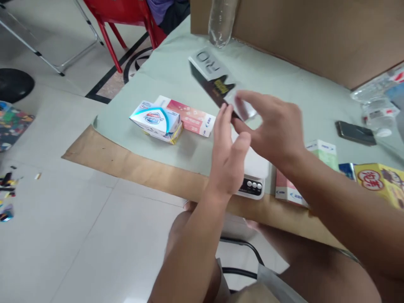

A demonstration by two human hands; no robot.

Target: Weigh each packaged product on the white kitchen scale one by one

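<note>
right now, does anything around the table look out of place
Yes: small pieces lie scattered on the floor at the far left, as if dropped. The pale green table cover also stops short of the near edge, leaving a brown strip showing.

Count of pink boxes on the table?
2 visible. One pink box lies behind the blue-and-white box, picture left. The other pink box is right of the white scale, partly covered by the right forearm. More may be hidden there.
</note>
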